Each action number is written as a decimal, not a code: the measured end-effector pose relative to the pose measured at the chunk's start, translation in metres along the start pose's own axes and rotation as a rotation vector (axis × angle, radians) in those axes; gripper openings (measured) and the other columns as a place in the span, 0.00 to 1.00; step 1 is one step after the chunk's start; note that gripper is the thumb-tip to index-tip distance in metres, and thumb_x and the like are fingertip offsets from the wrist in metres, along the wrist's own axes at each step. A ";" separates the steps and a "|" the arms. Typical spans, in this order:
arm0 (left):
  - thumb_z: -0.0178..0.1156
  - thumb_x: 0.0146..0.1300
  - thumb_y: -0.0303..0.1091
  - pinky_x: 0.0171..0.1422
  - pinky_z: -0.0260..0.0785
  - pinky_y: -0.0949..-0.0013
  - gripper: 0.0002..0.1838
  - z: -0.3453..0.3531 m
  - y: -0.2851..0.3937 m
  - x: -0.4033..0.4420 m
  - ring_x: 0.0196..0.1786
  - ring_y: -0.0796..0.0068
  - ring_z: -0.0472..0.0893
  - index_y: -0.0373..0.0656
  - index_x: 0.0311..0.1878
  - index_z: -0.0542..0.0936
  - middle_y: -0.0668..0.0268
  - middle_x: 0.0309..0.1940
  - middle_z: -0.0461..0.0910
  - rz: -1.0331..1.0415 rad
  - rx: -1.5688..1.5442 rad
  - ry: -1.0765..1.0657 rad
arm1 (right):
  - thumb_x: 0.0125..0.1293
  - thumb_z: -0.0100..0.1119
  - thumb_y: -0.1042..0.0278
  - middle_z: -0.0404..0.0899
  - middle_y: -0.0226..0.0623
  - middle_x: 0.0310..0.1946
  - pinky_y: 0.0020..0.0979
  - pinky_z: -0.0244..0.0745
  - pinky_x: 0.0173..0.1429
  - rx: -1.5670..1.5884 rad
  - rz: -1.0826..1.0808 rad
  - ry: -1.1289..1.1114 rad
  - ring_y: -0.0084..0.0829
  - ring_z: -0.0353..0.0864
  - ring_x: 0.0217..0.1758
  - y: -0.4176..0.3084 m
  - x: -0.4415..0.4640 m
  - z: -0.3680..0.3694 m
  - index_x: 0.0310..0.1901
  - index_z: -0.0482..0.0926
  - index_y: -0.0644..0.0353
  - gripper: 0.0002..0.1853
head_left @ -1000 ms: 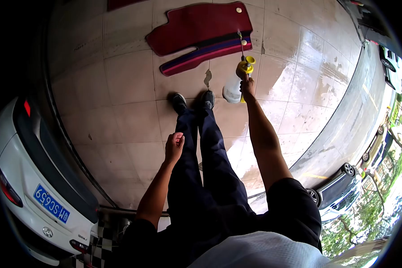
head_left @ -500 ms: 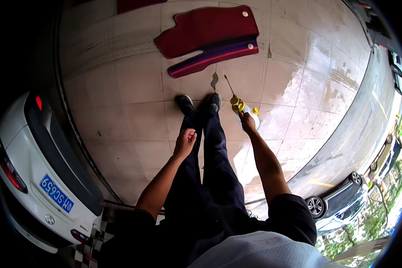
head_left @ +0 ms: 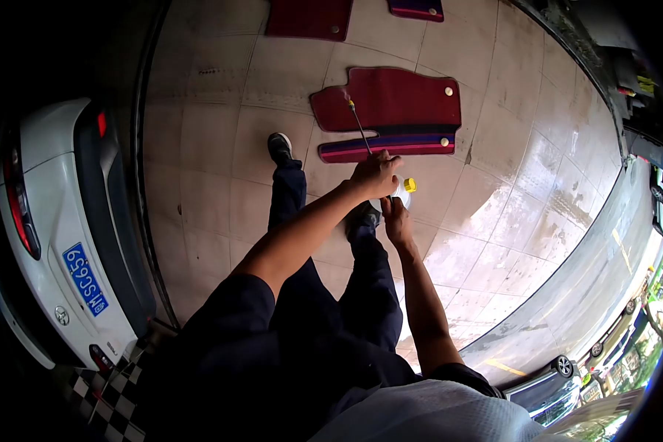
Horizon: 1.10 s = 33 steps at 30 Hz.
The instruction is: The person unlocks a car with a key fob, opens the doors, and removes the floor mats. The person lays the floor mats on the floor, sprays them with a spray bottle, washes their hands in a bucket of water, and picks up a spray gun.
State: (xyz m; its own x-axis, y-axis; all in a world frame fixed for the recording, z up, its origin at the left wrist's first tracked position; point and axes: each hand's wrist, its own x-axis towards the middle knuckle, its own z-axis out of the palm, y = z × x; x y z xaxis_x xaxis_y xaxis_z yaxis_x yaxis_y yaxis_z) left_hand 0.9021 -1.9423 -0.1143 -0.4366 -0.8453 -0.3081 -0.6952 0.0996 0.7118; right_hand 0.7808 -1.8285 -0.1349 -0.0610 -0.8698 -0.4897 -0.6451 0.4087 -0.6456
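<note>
A pressure sprayer (head_left: 403, 194) with a white body and yellow cap is held low in front of me. My right hand (head_left: 396, 222) is closed around its near side. On top of it lies my left hand (head_left: 376, 177), fingers curled over the pump end, which they hide. The thin wand (head_left: 361, 130) points away, its yellow nozzle over a dark red car floor mat (head_left: 401, 99). Just past the nozzle tip there is a faint pale haze. The mat lies flat, with a blue and pink striped edge and two pale round studs.
Two more mats lie farther off, a red one (head_left: 309, 20) and a striped one (head_left: 418, 9). A white car (head_left: 74, 243) stands at left behind a dark floor strip (head_left: 144, 147). Wet-looking tiles (head_left: 486, 243) stretch along the right, towards a road with parked cars (head_left: 549, 390).
My left hand has come forward onto the sprayer's top. The wand now reaches over the mat rather than bare tiles. My left-side foot has stepped forward, and more mats show at the top.
</note>
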 end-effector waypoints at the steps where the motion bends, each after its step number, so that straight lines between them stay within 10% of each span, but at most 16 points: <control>1: 0.59 0.48 0.28 0.42 0.71 0.62 0.16 -0.008 -0.010 0.003 0.42 0.58 0.76 0.44 0.43 0.76 0.56 0.39 0.71 0.045 -0.048 0.012 | 0.66 0.48 0.53 0.73 0.47 0.20 0.40 0.65 0.27 0.006 -0.014 0.001 0.44 0.73 0.22 -0.005 0.007 0.004 0.31 0.68 0.64 0.19; 7: 0.54 0.46 0.17 0.42 0.70 0.64 0.16 -0.159 -0.040 0.041 0.38 0.61 0.76 0.44 0.38 0.79 0.59 0.34 0.70 0.080 -0.236 0.162 | 0.66 0.48 0.56 0.72 0.34 0.18 0.28 0.64 0.24 0.203 0.053 0.000 0.24 0.68 0.18 -0.013 0.090 0.053 0.31 0.72 0.65 0.17; 20: 0.54 0.55 0.37 0.45 0.69 0.57 0.20 -0.251 -0.169 0.051 0.45 0.54 0.73 0.42 0.51 0.69 0.53 0.39 0.70 0.009 -0.138 0.181 | 0.63 0.53 0.56 0.73 0.56 0.21 0.48 0.66 0.27 -0.117 -0.186 0.029 0.58 0.74 0.28 -0.243 0.162 0.086 0.28 0.69 0.63 0.17; 25: 0.56 0.56 0.43 0.50 0.64 0.57 0.21 -0.288 -0.228 0.025 0.45 0.55 0.70 0.41 0.49 0.70 0.53 0.41 0.70 -0.011 -0.143 0.446 | 0.64 0.48 0.49 0.72 0.43 0.17 0.38 0.65 0.27 -0.117 0.015 0.010 0.42 0.73 0.22 -0.220 0.240 0.106 0.29 0.73 0.64 0.22; 33: 0.56 0.58 0.41 0.52 0.65 0.57 0.16 -0.259 -0.413 -0.171 0.47 0.53 0.71 0.40 0.44 0.73 0.52 0.42 0.71 -0.728 -0.005 0.047 | 0.61 0.40 0.37 0.77 0.40 0.21 0.40 0.69 0.34 -0.274 0.152 0.021 0.40 0.79 0.31 -0.222 0.368 0.115 0.29 0.77 0.60 0.30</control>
State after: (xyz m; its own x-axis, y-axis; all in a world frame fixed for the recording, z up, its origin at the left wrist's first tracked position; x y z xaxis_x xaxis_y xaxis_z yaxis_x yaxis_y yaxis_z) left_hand 1.4116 -1.9755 -0.1918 0.1609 -0.7181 -0.6771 -0.7974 -0.4988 0.3396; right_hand 0.9891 -2.2077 -0.2394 -0.1861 -0.8110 -0.5546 -0.8085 0.4471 -0.3826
